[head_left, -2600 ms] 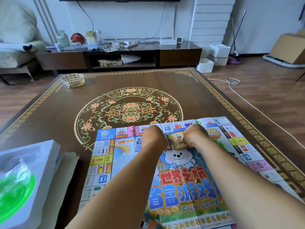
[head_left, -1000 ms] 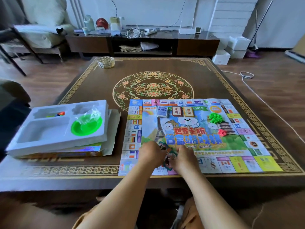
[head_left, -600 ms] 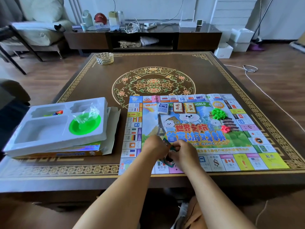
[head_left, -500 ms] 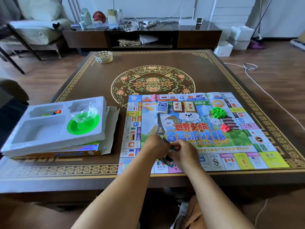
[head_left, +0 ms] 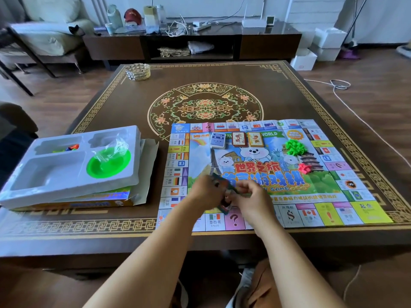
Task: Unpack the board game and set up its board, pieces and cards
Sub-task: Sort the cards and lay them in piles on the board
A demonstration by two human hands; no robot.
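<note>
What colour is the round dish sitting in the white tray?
Bright green dish, partly under a clear plastic bag, in the tray; seen in the head view.

Both forearms are bare, no sleeves showing; orange-brown trousers [head_left: 262,287] cover the lap.

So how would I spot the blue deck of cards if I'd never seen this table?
Start at the paper game board spread on the near right part of the brown patterned table. Along the top of its picture area three small card decks lie in a row. The blue card deck is the leftmost, blue and white, while the two decks beside it are red and gold.
</note>
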